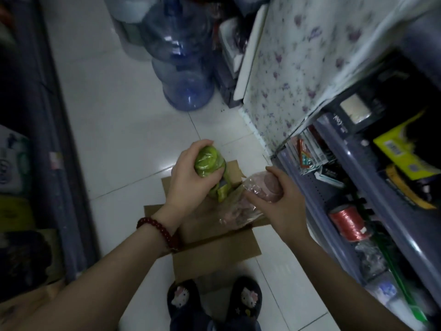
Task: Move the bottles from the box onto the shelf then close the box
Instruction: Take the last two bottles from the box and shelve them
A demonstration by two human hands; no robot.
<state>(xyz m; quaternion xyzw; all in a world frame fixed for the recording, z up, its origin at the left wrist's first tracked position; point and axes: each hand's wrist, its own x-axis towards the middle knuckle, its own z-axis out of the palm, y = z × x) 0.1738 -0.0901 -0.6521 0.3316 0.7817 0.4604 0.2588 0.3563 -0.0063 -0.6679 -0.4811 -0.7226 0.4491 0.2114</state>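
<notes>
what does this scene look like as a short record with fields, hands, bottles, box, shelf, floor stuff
left hand: left hand closed in a grip on the green bottle, held by its cap end above the box
right hand: right hand closed in a grip on the pink bottle, also above the box
box: cardboard box on the floor, flaps open
shelf: shelf to the person's right, already stocked with goods
floor: large blue water jugs stand beyond the box
task state: two bottles lifted, neither on the shelf yet; box not closed
</notes>
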